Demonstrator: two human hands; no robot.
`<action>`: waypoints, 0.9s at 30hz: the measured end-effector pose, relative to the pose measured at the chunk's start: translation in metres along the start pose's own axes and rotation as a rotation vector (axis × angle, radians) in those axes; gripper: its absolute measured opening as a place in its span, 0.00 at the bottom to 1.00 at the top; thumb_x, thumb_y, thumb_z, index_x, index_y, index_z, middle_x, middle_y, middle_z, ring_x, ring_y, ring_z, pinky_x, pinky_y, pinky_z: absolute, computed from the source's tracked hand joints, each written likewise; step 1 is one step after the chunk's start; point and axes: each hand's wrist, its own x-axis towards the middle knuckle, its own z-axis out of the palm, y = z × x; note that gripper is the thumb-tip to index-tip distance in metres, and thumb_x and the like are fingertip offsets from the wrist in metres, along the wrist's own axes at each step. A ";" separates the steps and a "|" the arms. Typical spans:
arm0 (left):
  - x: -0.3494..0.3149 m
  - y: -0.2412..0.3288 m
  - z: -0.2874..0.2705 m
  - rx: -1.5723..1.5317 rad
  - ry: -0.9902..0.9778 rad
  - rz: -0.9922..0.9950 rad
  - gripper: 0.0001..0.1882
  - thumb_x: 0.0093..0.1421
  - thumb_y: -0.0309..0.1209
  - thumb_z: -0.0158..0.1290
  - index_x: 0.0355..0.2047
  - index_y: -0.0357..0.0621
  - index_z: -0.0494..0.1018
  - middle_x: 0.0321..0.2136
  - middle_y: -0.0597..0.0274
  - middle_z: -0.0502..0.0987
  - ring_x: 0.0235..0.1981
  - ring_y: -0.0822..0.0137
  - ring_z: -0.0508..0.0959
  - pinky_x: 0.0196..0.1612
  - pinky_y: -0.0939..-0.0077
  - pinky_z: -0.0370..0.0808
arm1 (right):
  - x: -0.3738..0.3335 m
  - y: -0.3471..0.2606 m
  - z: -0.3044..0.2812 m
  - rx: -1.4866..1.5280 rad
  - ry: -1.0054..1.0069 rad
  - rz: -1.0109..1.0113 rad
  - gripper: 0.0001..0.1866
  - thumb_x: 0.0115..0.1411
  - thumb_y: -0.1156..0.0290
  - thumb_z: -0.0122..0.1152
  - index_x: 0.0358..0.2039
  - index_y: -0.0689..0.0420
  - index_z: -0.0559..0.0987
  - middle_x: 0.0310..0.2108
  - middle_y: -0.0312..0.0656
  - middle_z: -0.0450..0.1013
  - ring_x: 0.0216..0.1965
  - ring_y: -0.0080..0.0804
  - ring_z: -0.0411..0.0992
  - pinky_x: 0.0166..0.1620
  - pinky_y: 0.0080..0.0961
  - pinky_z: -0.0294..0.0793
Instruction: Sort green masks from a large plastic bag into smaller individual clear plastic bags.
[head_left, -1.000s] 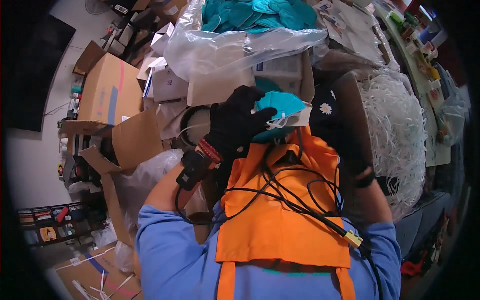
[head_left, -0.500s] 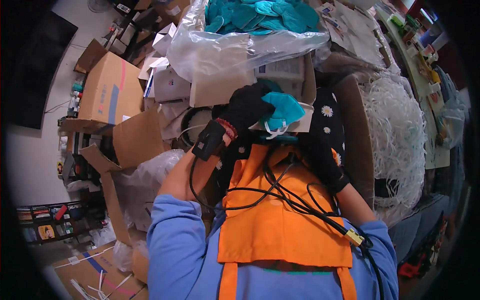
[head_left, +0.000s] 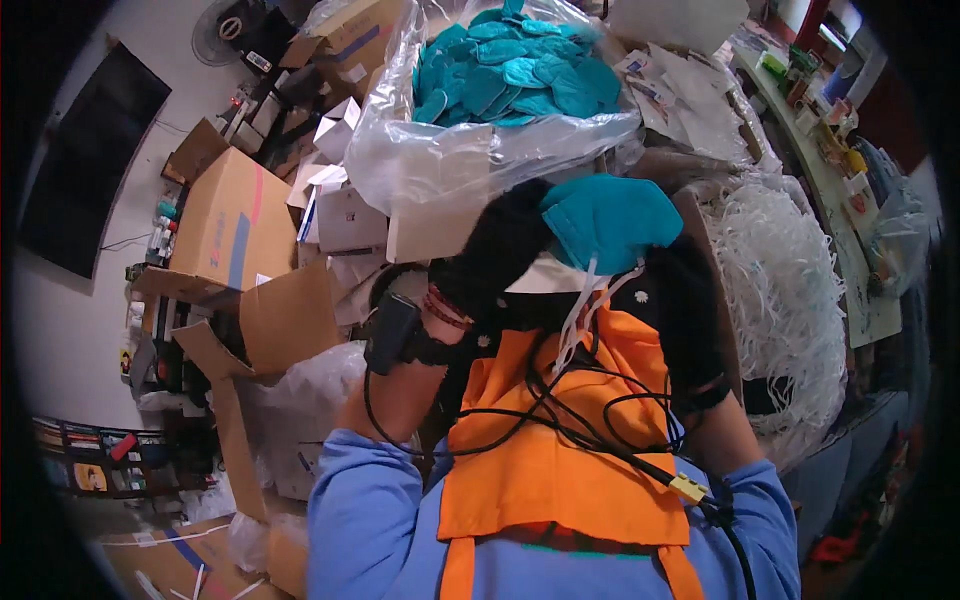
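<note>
A teal face mask (head_left: pixel 612 222) is held up in front of me, its white ear straps (head_left: pixel 582 312) hanging over my orange apron. My left hand (head_left: pixel 508 238), in a black glove, grips the mask's left edge. At the mask's lower right is my right hand (head_left: pixel 684 300), also black-gloved, with its fingers closed at that edge and partly lost against the dark background. Behind the mask, a pile of similar teal masks (head_left: pixel 520 72) fills a plastic-lined box (head_left: pixel 400 165).
To the right, a carton (head_left: pixel 722 270) holds a tangle of white straps (head_left: pixel 780 270). Small white boxes (head_left: pixel 345 218) and open cardboard cartons (head_left: pixel 235 225) crowd the left. Black cables (head_left: pixel 600 450) run across my apron. A long table (head_left: pixel 800 170) stands at the far right.
The mask has come up from the box in front of me and looks larger. My right hand has risen from beside my lap to the mask's right side. The view has shifted slightly.
</note>
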 end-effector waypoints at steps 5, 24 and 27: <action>-0.002 0.017 0.004 -0.465 -0.183 -0.272 0.19 0.60 0.35 0.52 0.49 0.39 0.71 0.38 0.61 0.77 0.39 0.69 0.78 0.43 0.75 0.75 | 0.001 -0.002 0.009 0.039 0.020 -0.069 0.06 0.63 0.72 0.54 0.39 0.57 0.76 0.34 0.32 0.70 0.38 0.20 0.70 0.42 0.20 0.69; -0.035 0.007 0.071 -0.078 -0.112 -0.059 0.29 0.52 0.38 0.58 0.54 0.40 0.69 0.48 0.48 0.75 0.54 0.52 0.72 0.58 0.60 0.65 | 0.016 0.044 -0.028 -0.760 0.080 -0.462 0.18 0.58 0.73 0.58 0.50 0.57 0.74 0.47 0.48 0.69 0.48 0.42 0.68 0.53 0.35 0.68; -0.021 0.023 0.062 -0.313 -0.070 -0.110 0.32 0.52 0.35 0.59 0.56 0.39 0.66 0.49 0.49 0.72 0.55 0.54 0.70 0.60 0.62 0.63 | 0.010 0.007 0.000 -0.317 -0.027 -0.368 0.18 0.57 0.73 0.60 0.49 0.58 0.75 0.48 0.47 0.70 0.49 0.42 0.69 0.54 0.35 0.67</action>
